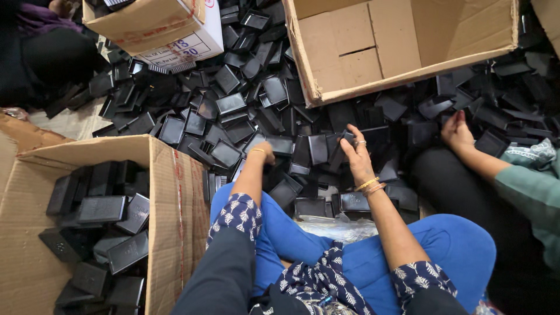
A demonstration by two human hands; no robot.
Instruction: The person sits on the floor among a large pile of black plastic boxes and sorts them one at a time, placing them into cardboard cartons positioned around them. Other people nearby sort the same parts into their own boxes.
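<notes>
Head view shows a floor buried in black plastic trays (230,104), with cardboard boxes around. At left, a box (169,192) holds more trays. My left hand (263,153) reaches into the pile; I cannot tell its grip. My right hand (357,156) pinches a black tray (341,144), tilted on edge, long axis running up-left. Farther right, another person's hand (457,133) rests on the pile.

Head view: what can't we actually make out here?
- Left hand: palm and fingertips turned down into the black tray pile; whether it holds one cannot be told.
- Right hand: fingers touch a black piece, but the grip is too small to judge.
- Co-worker's hand: fingertips buried in the pile.
- Left box: bottom cut off by the frame edge.
- Empty box: top cut off.
</notes>
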